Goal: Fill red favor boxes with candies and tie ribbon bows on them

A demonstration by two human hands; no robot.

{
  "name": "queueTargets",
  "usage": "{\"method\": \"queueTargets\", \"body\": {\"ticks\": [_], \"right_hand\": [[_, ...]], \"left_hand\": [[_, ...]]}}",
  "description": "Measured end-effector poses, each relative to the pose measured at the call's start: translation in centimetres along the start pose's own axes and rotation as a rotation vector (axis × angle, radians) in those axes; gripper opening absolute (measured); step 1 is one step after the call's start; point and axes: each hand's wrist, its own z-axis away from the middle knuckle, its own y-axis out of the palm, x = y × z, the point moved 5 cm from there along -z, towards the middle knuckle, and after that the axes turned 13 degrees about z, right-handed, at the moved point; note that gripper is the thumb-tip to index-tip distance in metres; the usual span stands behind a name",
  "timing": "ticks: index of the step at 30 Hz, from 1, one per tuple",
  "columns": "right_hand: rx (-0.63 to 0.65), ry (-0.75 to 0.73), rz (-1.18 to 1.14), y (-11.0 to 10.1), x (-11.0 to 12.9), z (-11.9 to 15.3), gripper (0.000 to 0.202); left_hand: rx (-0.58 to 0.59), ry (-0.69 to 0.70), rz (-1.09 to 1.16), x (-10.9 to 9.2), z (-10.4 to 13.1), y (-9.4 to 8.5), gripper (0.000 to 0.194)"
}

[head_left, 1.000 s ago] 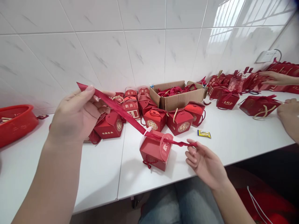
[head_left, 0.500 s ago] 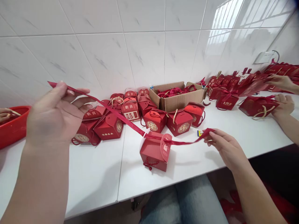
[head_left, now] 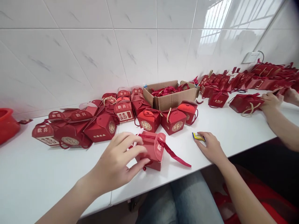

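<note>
My left hand (head_left: pixel 121 155) is at the near side of a small red gift box (head_left: pixel 153 151), its fingers apart and curved over the box's left part. A dark red ribbon (head_left: pixel 175 154) comes out of the box's top and trails to the right, its end loose on the white table. To the right of the box, my right hand (head_left: pixel 211 146) pinches a small yellow and blue packet (head_left: pixel 199 137) lying at the tabletop between thumb and fingers.
Red boxes (head_left: pixel 100 127) stand in a cluster behind and left. An open carton (head_left: pixel 177 101) of ribbons is by the wall. An orange-red basin (head_left: pixel 8 124) sits far left. Another person's hands (head_left: pixel 272 101) work at the right near more boxes (head_left: pixel 245 102).
My left hand has let go of the ribbon and come down to the box. My right hand has released the ribbon's other end and taken hold of the packet. The view has shifted slightly.
</note>
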Motion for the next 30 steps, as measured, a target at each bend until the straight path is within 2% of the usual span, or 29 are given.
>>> {"method": "queueTargets", "body": {"ticks": [3,7,10,12,14,17,21,25,30], "right_hand": [[-0.006,0.04,0.01,-0.2,-0.1,0.2,0.034],[-0.058,0.026,-0.162,-1.7,1.0,0.4,0.034],[-0.122,0.008,-0.333,-4.2,3.0,0.2,0.034],[-0.108,-0.038,-0.44,-5.9,5.1,0.0,0.033],[-0.085,-0.067,-0.559,-7.6,7.4,-0.3,0.03],[-0.104,-0.099,-0.804,-9.9,11.0,-0.5,0.015],[-0.047,-0.234,-0.989,-11.4,15.8,-0.4,0.01],[-0.014,-0.284,-0.909,-11.4,18.6,-0.3,0.01],[-0.019,-0.316,-0.712,-11.1,20.1,-0.2,0.009]], "left_hand": [[0.099,-0.044,-0.114,1.0,-0.2,1.2,0.028],[0.26,-0.148,-0.161,2.7,-0.1,2.6,0.054],[0.332,-0.218,-0.124,3.1,0.0,3.1,0.053],[0.344,-0.252,-0.061,3.1,0.1,3.3,0.049],[0.333,-0.281,0.011,3.1,0.3,3.3,0.047],[0.294,-0.318,0.097,3.2,0.7,3.4,0.047],[0.211,-0.321,0.176,3.3,1.2,3.6,0.048],[0.095,-0.275,0.228,3.0,1.6,3.5,0.047],[0.007,-0.155,0.235,2.5,2.0,3.4,0.048]]}}
